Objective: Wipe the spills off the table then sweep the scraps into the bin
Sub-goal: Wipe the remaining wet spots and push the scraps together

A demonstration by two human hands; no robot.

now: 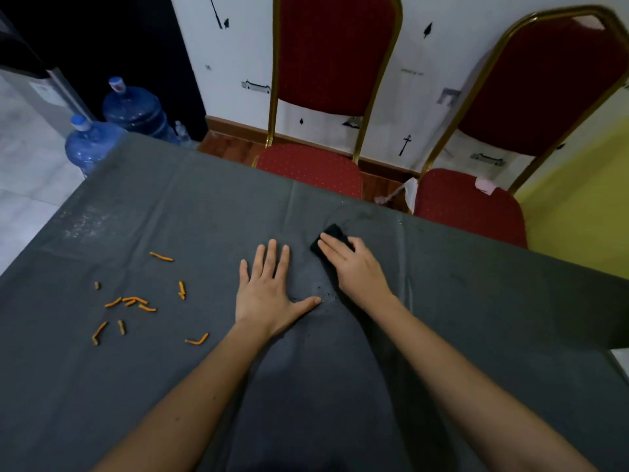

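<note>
Our right hand (pixel 354 267) presses a dark cloth (pixel 335 233) w/ flat fingers; left hand (pixel 267 284) lies flat, holding nothing. Cloth likely soft, light; we'd press it from above.

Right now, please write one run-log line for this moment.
phase: wiping | right hand: presses small black cloth on grey fabric tablecloth | left hand: flat on tablecloth | orange stick-shaped scraps: unswept
</note>
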